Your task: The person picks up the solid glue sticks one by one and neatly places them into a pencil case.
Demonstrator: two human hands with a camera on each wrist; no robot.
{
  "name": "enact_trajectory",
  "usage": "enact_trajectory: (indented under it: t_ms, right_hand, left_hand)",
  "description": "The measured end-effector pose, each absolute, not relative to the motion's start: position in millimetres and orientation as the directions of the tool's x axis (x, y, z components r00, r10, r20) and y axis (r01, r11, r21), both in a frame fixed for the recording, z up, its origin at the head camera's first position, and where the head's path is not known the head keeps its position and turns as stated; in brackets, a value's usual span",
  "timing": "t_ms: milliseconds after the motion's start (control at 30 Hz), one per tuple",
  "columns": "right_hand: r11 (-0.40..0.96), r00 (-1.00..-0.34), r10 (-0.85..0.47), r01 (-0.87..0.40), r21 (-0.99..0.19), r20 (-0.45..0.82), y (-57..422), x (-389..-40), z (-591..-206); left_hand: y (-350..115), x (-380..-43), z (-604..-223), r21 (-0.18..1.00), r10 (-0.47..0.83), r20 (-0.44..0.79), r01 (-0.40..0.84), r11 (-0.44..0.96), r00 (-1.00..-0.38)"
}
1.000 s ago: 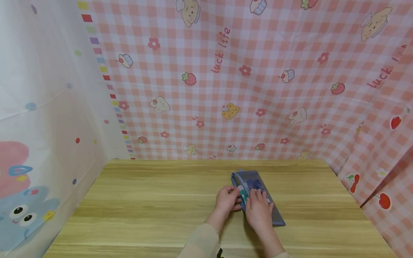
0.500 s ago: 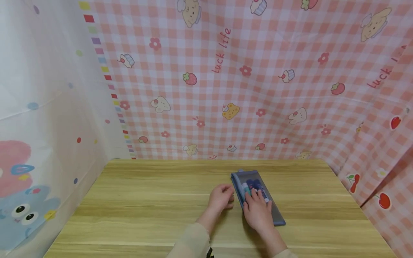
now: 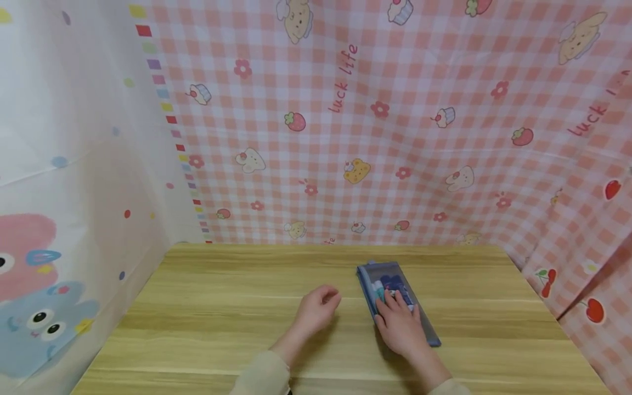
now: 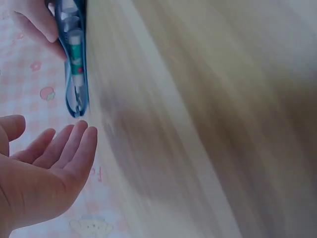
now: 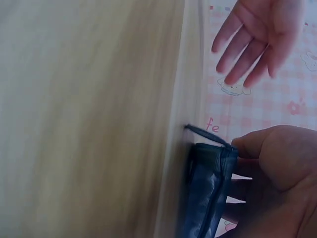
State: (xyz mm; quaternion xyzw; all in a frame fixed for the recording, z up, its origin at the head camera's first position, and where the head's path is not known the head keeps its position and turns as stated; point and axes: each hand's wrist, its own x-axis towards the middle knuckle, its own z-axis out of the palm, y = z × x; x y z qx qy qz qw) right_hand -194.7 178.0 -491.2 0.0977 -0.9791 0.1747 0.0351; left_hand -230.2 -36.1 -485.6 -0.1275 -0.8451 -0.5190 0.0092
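Note:
A dark blue mesh zip pouch (image 3: 384, 269) lies on the wooden table, right of the middle. Through its mesh show dark blue items (image 3: 393, 283) whose kind I cannot tell. In the left wrist view, a white-and-green stick (image 4: 76, 54) sits inside the pouch's gaping side. My right hand (image 3: 402, 327) rests on the pouch's top, fingers spread over it, with the thumb by its edge in the right wrist view. Apart from the pouch, to its left, my left hand (image 3: 317, 308) hovers over the table with loosely bent fingers and holds nothing.
The wood-grain table (image 3: 207, 323) runs back to a pink checked cloth (image 3: 316, 137) hanging behind it. A white printed cloth (image 3: 99, 181) hangs along the left side. A cord-like pull (image 5: 210, 135) sticks out from the pouch's end.
My left hand has drawn away from the pouch's edge to the left. The white-and-green stick, earlier at the opening, now lies inside. My right hand stays on the pouch.

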Motion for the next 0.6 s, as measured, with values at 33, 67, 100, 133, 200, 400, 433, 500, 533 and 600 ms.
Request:
enact_trajectory:
  t_ms: [33,67,100,133,200,400,433,500,533,600]
  right_hand:
    - [0.921,-0.977,-0.187,-0.210,-0.329,0.102,179.6,-195.1,-491.5]
    - [0.920,-0.976,-0.193,-0.215,-0.328,0.099,181.0,-195.4,-491.6]
    - [0.919,-0.975,-0.199,-0.219,-0.326,0.094,182.3,-195.5,-491.8]
    - [0.918,-0.974,-0.206,-0.224,-0.326,0.091,183.6,-196.0,-492.1]
    - [0.916,-0.972,-0.218,-0.235,-0.324,0.088,186.0,-197.2,-492.4]
    - [0.906,-0.963,-0.254,-0.268,-0.328,0.087,192.8,-196.0,-490.0]
    - [0.903,-0.960,-0.264,-0.281,-0.326,0.097,194.6,-195.9,-489.6]
    - [0.893,-0.951,-0.281,-0.310,-0.327,0.132,198.2,-195.2,-488.1]
    - [0.887,-0.946,-0.285,-0.322,-0.330,0.156,200.4,-194.7,-487.3]
    - [0.880,-0.932,-0.289,-0.349,-0.323,0.219,205.5,-194.2,-485.8]
  left_hand:
    - [-40.3,-228.9,-486.0,0.864,0.215,0.158,0.240,0.443,-0.964]
    - [-44.6,-227.7,-486.4,0.852,0.224,0.175,0.261,0.454,-0.959]
    - [-49.1,-226.4,-486.5,0.840,0.231,0.186,0.276,0.467,-0.955]
    - [-53.7,-225.1,-487.1,0.824,0.238,0.199,0.294,0.485,-0.951]
    - [-63.3,-222.4,-487.4,0.784,0.253,0.224,0.329,0.526,-0.941]
    - [-91.8,-215.4,-489.9,0.583,0.302,0.352,0.460,0.669,-0.886]
    - [-96.5,-214.1,-490.2,0.545,0.308,0.379,0.480,0.688,-0.873]
    - [-105.8,-210.7,-489.9,0.477,0.317,0.433,0.512,0.714,-0.844]
    - [-110.5,-208.8,-489.8,0.441,0.317,0.457,0.522,0.730,-0.831]
    - [-119.4,-205.9,-489.6,0.375,0.320,0.495,0.531,0.760,-0.808]
